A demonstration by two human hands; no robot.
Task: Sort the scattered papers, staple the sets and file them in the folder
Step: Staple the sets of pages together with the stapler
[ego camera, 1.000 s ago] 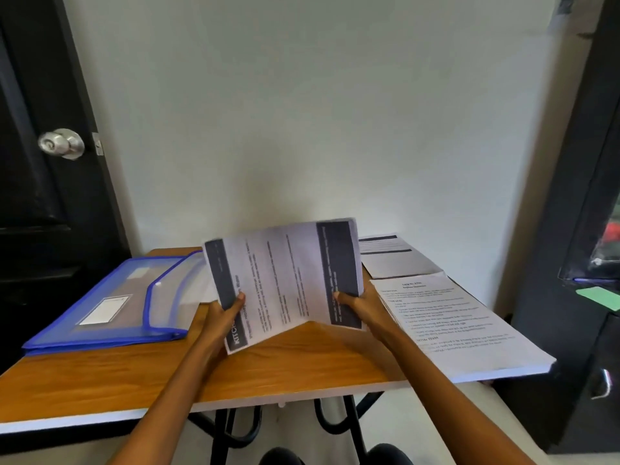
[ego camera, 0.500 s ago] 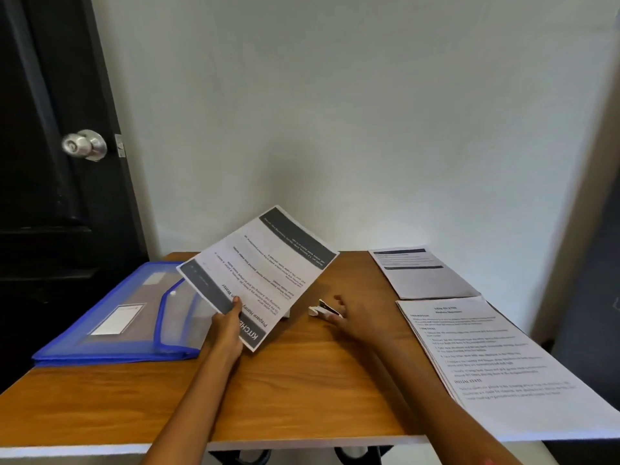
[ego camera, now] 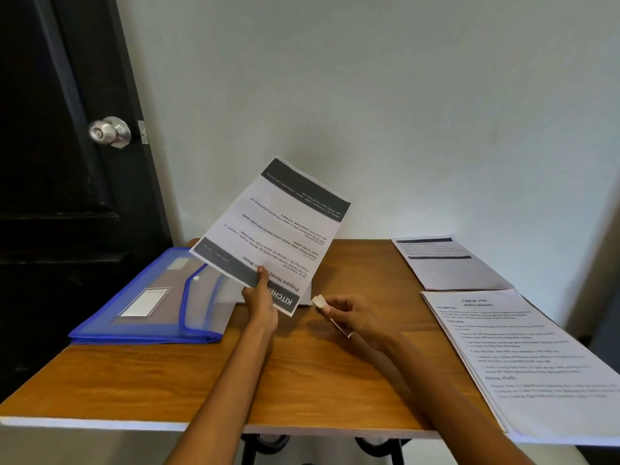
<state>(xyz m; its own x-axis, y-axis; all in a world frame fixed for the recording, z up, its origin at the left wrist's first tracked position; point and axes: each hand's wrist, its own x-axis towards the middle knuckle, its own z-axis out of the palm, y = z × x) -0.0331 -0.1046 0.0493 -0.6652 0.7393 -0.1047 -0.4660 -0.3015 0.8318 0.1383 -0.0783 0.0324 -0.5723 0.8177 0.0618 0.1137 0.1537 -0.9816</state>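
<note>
My left hand (ego camera: 260, 305) pinches the near edge of a set of printed papers (ego camera: 278, 229) with dark header bands, tilted up above the wooden table (ego camera: 167, 374). My right hand (ego camera: 355, 318) grips a small stapler (ego camera: 323, 308) just right of the papers' lower corner, its white tip pointing toward them. A blue translucent folder (ego camera: 151, 303) lies at the table's left with its flap partly open. Another sheet lies flat under the raised set, mostly hidden.
Two more paper sets lie on the right: a smaller one (ego camera: 446, 263) at the back and a large text sheet (ego camera: 530, 360) overhanging the front edge. A black door with a metal knob (ego camera: 109, 131) stands at the left; a white wall is behind.
My right hand let go of the papers, went down to the table and picked up the stapler. My left hand alone raised and turned the papers upward.
</note>
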